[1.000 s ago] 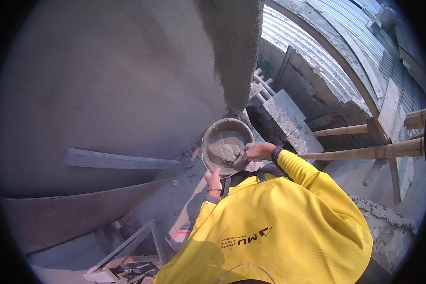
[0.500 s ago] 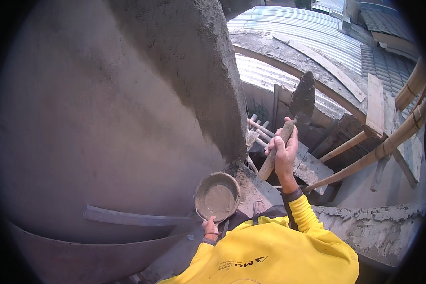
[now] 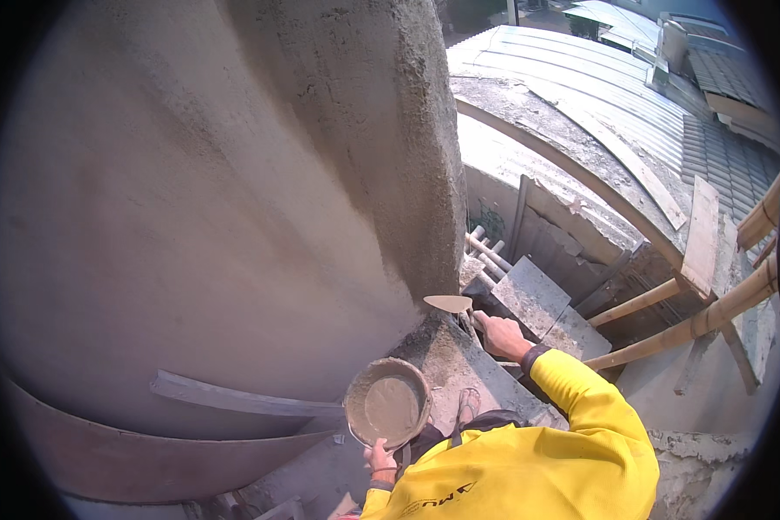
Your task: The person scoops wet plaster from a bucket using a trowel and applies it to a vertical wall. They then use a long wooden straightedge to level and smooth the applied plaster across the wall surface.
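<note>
My left hand (image 3: pixel 380 458) grips the near rim of a round bucket (image 3: pixel 349 407), which holds wet grey mortar (image 3: pixel 393 406). In my right hand (image 3: pixel 501 334) is the handle of a pointing trowel (image 3: pixel 448 303). Its blade lies nearly level, tip toward the foot of the wall corner, and whether it touches the wall I cannot tell. The tall wall (image 3: pixel 191 225) fills the left side; a darker, rough plaster band (image 3: pixel 364 130) runs down along its corner edge. Fingers of my right hand are wrapped round the handle, partly hidden by the hand itself.
Bamboo poles (image 3: pixel 711 321) and planks (image 3: pixel 700 234) stand at the right. Boards (image 3: pixel 529 295) and several pipes lie beyond the corner, with corrugated roofs (image 3: pixel 572 78) farther off. A long strip (image 3: pixel 234 399) leans by the wall; my foot (image 3: pixel 468 403) rests on a dusty ledge.
My right hand has lowered and turned the trowel from pointing up to pointing left, at the wall corner. The bucket now sits slightly lower in view, still in my left hand.
</note>
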Action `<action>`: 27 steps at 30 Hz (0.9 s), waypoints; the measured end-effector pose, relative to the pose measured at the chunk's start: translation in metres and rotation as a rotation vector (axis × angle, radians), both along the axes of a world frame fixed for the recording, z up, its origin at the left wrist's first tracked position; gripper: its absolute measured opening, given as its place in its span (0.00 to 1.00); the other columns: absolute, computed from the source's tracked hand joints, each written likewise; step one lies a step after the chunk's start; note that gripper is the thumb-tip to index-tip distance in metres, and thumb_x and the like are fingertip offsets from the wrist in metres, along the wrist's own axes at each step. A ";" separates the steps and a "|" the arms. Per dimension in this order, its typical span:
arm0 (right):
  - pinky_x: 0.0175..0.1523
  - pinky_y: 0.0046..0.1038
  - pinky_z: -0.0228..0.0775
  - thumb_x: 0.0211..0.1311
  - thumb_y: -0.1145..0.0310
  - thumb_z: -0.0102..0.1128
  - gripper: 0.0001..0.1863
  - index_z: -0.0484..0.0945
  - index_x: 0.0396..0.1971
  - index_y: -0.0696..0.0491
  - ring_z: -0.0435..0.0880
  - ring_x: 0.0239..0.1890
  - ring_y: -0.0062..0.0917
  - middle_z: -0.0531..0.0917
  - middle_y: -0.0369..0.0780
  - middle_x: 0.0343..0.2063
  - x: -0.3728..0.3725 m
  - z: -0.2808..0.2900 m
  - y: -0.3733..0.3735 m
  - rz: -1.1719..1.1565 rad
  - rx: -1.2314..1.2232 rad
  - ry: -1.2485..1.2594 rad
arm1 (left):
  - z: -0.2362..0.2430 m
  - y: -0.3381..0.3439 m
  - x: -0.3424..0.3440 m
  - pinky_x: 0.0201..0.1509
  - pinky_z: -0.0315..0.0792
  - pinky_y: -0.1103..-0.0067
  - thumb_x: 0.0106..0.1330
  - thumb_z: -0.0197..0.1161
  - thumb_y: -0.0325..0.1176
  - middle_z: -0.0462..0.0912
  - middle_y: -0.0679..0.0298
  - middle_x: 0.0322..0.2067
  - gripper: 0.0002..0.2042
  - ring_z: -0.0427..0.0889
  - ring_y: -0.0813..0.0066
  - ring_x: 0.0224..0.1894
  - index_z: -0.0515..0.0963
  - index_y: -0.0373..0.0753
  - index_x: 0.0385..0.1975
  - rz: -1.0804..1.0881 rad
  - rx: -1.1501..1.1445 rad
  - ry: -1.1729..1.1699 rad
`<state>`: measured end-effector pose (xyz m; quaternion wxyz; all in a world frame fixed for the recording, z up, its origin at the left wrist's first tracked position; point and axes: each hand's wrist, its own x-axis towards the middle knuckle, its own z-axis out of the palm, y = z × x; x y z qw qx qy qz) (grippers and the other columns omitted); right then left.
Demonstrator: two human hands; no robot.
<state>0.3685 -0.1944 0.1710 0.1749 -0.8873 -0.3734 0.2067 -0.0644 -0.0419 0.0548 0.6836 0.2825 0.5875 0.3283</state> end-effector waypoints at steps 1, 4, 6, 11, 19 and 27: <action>0.43 0.54 0.74 0.66 0.62 0.60 0.21 0.71 0.56 0.49 0.86 0.38 0.55 0.84 0.52 0.29 -0.024 -0.016 -0.016 -0.112 0.017 0.112 | 0.001 -0.005 0.004 0.49 0.84 0.65 0.51 0.63 0.19 0.79 0.56 0.54 0.31 0.83 0.58 0.52 0.72 0.34 0.61 0.015 0.028 -0.030; 0.43 0.56 0.72 0.66 0.61 0.62 0.21 0.71 0.56 0.51 0.85 0.37 0.56 0.84 0.53 0.31 -0.076 -0.037 -0.037 -0.092 0.169 0.135 | 0.011 -0.006 0.002 0.43 0.86 0.69 0.52 0.62 0.20 0.81 0.57 0.51 0.29 0.86 0.61 0.47 0.73 0.33 0.59 -0.035 0.016 0.082; 0.41 0.53 0.72 0.63 0.61 0.64 0.18 0.71 0.48 0.53 0.84 0.36 0.56 0.83 0.54 0.29 -0.099 -0.030 -0.031 0.036 0.121 0.154 | 0.015 -0.005 -0.002 0.44 0.81 0.70 0.53 0.65 0.22 0.83 0.62 0.50 0.28 0.85 0.66 0.46 0.74 0.37 0.59 -0.061 -0.040 0.195; 0.43 0.52 0.76 0.61 0.66 0.59 0.14 0.74 0.42 0.59 0.86 0.36 0.52 0.85 0.54 0.28 -0.127 -0.013 0.025 0.355 -0.043 0.160 | 0.017 -0.005 -0.014 0.41 0.79 0.79 0.55 0.66 0.24 0.85 0.63 0.44 0.22 0.85 0.73 0.42 0.79 0.34 0.53 -0.110 0.002 0.239; 0.35 0.40 0.81 0.60 0.58 0.61 0.18 0.84 0.36 0.60 0.88 0.30 0.43 0.86 0.52 0.28 -0.176 -0.063 0.120 0.536 -0.364 0.527 | 0.018 -0.006 -0.040 0.45 0.76 0.81 0.59 0.63 0.20 0.86 0.67 0.40 0.14 0.82 0.80 0.39 0.83 0.31 0.46 -0.107 0.168 0.035; 0.26 0.26 0.69 0.71 0.53 0.60 0.23 0.82 0.47 0.60 0.78 0.23 0.22 0.82 0.37 0.25 -0.245 -0.001 0.096 0.068 -0.167 1.173 | 0.017 0.023 -0.098 0.42 0.75 0.80 0.58 0.62 0.19 0.85 0.68 0.39 0.14 0.81 0.80 0.37 0.83 0.31 0.45 -0.077 0.038 0.028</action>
